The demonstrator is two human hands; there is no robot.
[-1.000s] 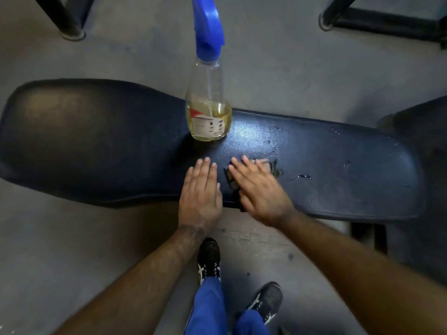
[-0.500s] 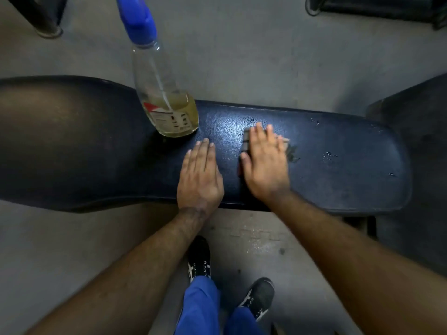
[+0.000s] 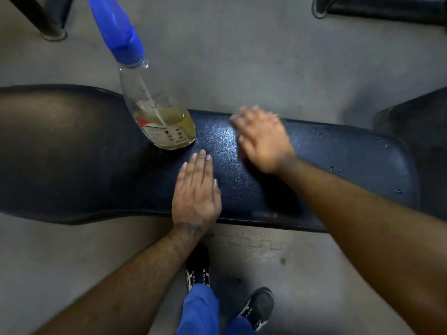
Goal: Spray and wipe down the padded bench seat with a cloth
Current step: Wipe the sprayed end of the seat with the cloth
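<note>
The black padded bench seat (image 3: 338,165) runs across the view, wide at the left and narrow at the right. A clear spray bottle (image 3: 167,126) with a blue trigger head and yellow liquid stands on it near the far edge. My left hand (image 3: 196,192) lies flat and open on the near side of the pad, just in front of the bottle. My right hand (image 3: 261,139) is blurred with motion and presses down near the far edge, right of the bottle. The cloth is almost entirely hidden under that palm. Water droplets (image 3: 333,168) dot the right end.
Grey floor surrounds the bench. A black metal leg (image 3: 48,22) stands at the top left and a black bar (image 3: 387,8) at the top right. Another dark pad (image 3: 416,122) adjoins the bench's right end. My shoes (image 3: 198,267) are under the near edge.
My right hand has slid with the cloth from the near middle of the pad towards the far edge. My left hand has stayed flat in place. The bottle has not moved.
</note>
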